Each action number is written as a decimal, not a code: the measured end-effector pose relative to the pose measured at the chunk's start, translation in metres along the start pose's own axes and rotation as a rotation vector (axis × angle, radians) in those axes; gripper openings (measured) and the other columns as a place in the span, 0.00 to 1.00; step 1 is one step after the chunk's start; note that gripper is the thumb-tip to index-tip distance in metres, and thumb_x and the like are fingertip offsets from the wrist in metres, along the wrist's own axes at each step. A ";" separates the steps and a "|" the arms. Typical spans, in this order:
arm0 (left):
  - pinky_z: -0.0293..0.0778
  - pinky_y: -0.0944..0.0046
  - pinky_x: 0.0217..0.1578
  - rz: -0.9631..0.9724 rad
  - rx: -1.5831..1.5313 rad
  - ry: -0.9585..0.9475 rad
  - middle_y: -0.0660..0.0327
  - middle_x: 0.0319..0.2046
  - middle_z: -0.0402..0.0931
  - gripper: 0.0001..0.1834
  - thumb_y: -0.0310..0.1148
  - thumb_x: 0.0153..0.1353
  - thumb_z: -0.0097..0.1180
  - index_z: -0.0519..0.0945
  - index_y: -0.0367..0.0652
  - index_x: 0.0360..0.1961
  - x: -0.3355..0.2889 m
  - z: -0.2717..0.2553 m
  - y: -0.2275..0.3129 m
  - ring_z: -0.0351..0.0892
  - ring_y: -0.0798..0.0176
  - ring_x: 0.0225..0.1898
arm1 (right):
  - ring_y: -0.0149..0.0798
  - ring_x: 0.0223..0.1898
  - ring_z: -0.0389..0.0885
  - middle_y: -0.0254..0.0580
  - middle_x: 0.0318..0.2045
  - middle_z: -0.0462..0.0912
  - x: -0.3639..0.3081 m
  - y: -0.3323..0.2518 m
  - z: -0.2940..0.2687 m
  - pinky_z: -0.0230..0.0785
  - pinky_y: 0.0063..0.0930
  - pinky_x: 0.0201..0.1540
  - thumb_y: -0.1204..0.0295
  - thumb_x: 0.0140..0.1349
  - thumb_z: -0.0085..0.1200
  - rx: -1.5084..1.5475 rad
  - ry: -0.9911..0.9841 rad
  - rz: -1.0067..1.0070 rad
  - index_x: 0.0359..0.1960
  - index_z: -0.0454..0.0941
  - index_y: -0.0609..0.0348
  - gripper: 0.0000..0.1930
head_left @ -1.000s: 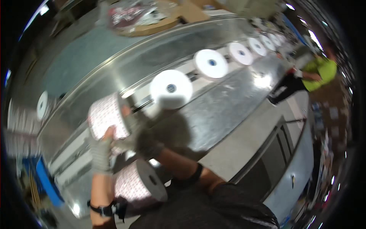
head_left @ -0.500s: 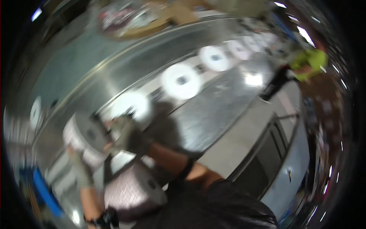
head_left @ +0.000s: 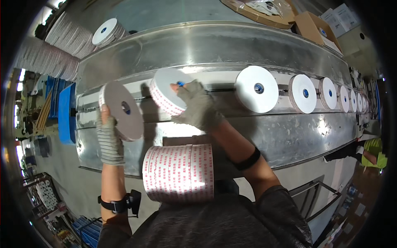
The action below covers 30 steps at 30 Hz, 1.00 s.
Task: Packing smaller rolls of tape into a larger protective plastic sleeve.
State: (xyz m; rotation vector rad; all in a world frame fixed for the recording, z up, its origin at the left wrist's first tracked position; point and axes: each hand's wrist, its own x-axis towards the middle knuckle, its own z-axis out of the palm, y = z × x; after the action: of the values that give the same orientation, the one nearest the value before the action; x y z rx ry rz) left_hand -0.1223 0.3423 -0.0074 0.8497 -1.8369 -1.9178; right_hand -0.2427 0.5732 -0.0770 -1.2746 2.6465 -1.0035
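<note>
Gripping a flat white roll of tape (head_left: 122,109) by its lower edge, the left hand (head_left: 109,138), in a striped grey fingerless glove, holds it tilted on edge above the left end of the long metal desk (head_left: 289,136). The roll stands just above the hand, its blue-centred core hole facing up and to the right, and the fingers are closed around its rim. A black band with a small device (head_left: 122,202) sits on that wrist.

Below and between the two arms, a thick stack of tape rolls with red print (head_left: 178,172) lies on its side against the person's chest, touching neither hand.

To the right of the first roll, the right hand (head_left: 198,107), in a grey fingerless glove, is clamped on a second white roll (head_left: 167,95). The fingers curl over its top face near the blue core and the palm covers its right side, so the roll sits to the left of and partly under the hand, over the desk's raised middle rail.

Further right, a row of white rolls (head_left: 304,93) stands on edge along the rail, well apart from both hands. At the far right edge, a person in a yellow-green top (head_left: 372,151) stands beside the desk.
</note>
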 end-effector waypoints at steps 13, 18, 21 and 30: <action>0.67 0.63 0.57 -0.217 -0.118 -0.420 0.58 0.56 0.71 0.32 0.48 0.68 0.50 0.62 0.37 0.65 -0.071 0.076 0.042 0.70 0.63 0.57 | 0.57 0.63 0.65 0.60 0.61 0.65 -0.041 -0.063 -0.070 0.56 0.44 0.66 0.52 0.41 0.72 0.421 0.160 -0.247 0.67 0.58 0.62 0.52; 0.59 0.48 0.62 0.664 0.879 -0.930 0.47 0.62 0.64 0.48 0.63 0.53 0.57 0.60 0.45 0.69 -0.096 0.039 0.046 0.63 0.46 0.63 | 0.41 0.55 0.73 0.49 0.57 0.69 -0.146 -0.076 -0.097 0.72 0.32 0.56 0.80 0.53 0.59 0.839 0.281 0.590 0.68 0.56 0.59 0.39; 0.62 0.43 0.59 0.709 1.285 -0.897 0.45 0.59 0.65 0.52 0.71 0.44 0.56 0.68 0.43 0.63 -0.112 -0.006 0.008 0.64 0.41 0.60 | 0.44 0.57 0.70 0.50 0.59 0.64 -0.208 -0.089 -0.038 0.65 0.34 0.62 0.70 0.52 0.67 0.787 0.091 0.725 0.69 0.51 0.58 0.45; 0.64 0.45 0.57 0.652 1.049 -0.771 0.45 0.51 0.71 0.49 0.67 0.44 0.61 0.71 0.38 0.58 -0.110 0.011 -0.003 0.69 0.40 0.54 | 0.43 0.58 0.72 0.50 0.59 0.70 -0.177 -0.109 -0.023 0.69 0.34 0.59 0.62 0.41 0.75 1.070 0.215 0.607 0.69 0.52 0.58 0.54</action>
State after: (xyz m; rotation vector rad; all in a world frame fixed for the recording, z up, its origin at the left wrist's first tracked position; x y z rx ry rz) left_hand -0.0453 0.4204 0.0095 -0.3989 -3.0943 -0.7985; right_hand -0.0569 0.6618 -0.0383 -0.1353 1.7860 -1.9985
